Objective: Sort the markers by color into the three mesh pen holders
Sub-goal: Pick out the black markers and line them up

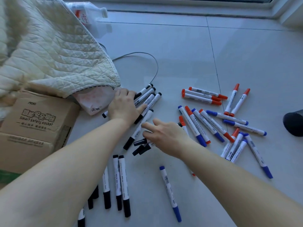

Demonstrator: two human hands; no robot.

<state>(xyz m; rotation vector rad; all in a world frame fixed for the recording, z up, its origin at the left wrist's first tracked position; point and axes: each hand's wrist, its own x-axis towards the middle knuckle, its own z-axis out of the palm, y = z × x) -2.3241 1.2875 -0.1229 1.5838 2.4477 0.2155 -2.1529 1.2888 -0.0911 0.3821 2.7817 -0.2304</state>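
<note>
- Both bare forearms reach forward from the bottom of the view, over a pale tiled floor (pixel 180 51) strewn with markers.
- The left hand (pixel 122 107) lies palm down, back of the hand up, on a row of black markers (pixel 148 97) lying side by side beside the quilt's edge. Its fingers (pixel 131 94) are nearly straight and spread over the barrels, the thumb stretched out to the right across them; they press rather than grip, and nothing is held.
- The right hand (pixel 165 136) is also palm down, wrist angled to the left. Its fingers point left, loosely spread and slightly bent, their tips on a small cluster of black markers (pixel 141 145) just below the left hand. Whether any marker is pinched underneath cannot be told; none is seen lifted.
- More black markers (pixel 122 184) lie near the bottom, between the forearms, partly hidden by the left arm.
- A lone blue marker (pixel 170 193) lies just left of the right forearm.
- Right of the right hand is a mixed heap of red and blue markers (pixel 211 125); three red ones (pixel 203 96) lie together beyond it.
- No pen holder can be made out for certain; a dark rounded thing (pixel 294 124) sits at the right edge, cut off.
- At left, a cream quilt (pixel 49 51) hangs over a cardboard box (pixel 36 123); a grey cable (pixel 154 69) loops on the floor, and a white jug (pixel 91 17) stands behind.
</note>
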